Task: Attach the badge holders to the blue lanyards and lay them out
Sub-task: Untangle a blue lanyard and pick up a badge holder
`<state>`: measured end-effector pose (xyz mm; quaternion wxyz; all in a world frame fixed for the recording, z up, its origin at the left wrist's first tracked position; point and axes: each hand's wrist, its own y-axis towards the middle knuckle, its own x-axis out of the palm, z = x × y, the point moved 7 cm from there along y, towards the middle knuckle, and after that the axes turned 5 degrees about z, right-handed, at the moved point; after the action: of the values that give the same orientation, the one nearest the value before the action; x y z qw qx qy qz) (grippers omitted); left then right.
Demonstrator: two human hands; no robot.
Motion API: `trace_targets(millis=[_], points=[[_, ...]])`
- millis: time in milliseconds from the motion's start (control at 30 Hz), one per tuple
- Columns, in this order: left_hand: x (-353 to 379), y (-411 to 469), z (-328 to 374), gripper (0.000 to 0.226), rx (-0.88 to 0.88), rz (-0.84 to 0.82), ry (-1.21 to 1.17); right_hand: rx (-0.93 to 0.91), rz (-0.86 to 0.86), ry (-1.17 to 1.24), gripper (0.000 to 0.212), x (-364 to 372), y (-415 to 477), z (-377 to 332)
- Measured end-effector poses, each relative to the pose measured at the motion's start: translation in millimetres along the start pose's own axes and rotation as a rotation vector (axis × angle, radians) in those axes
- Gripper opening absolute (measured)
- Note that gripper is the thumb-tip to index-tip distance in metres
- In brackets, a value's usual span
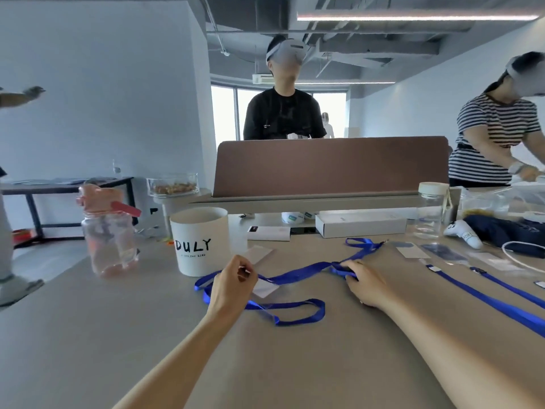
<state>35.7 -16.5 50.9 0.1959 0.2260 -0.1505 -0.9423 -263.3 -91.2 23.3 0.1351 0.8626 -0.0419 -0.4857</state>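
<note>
A blue lanyard (298, 275) lies in loose loops across the middle of the grey table (295, 364). My left hand (231, 286) is curled above its left loops and pinches the top of a clear badge holder (265, 287) that rests on the strap. My right hand (364, 281) grips the strap near a dark clip. Two more blue lanyards (477, 296) lie straight at the right, each joined to a clear badge holder (442, 252). Another clear holder (256, 254) lies behind my left hand.
A white tub marked DULY (202, 240) stands left of centre, with a pink-lidded bottle (109, 231) further left. A clear jar (431, 212), white boxes (361, 224) and a brown divider (330, 165) sit behind. A dark bag (501, 231) lies at the right. Two people stand beyond.
</note>
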Motion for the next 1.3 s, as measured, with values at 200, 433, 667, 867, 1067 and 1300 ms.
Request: trace_targets(millis=[200, 433, 667, 867, 1067, 1300], points=[[12, 12, -21, 0.008, -0.069, 0.036, -0.178, -0.021, 0.111, -0.035, 0.029, 5, 19, -7], [23, 18, -22, 0.009, -0.091, -0.006, -0.163, -0.015, 0.284, 0.28, 0.016, -8, 33, -15], [15, 16, -22, 0.008, -0.097, 0.042, -0.235, -0.068, 0.532, 0.595, 0.022, -52, 10, -42], [9, 17, -19, 0.007, -0.1, 0.114, -0.275, -0.217, 0.777, 0.557, 0.033, -77, -14, -62], [1, 17, -17, 0.013, -0.094, 0.191, -0.256, -0.308, 0.574, 0.448, 0.03, -35, -27, -92], [-6, 24, -20, 0.023, -0.078, 0.172, -0.239, -0.407, -0.022, 0.21, 0.042, 36, -30, -109]])
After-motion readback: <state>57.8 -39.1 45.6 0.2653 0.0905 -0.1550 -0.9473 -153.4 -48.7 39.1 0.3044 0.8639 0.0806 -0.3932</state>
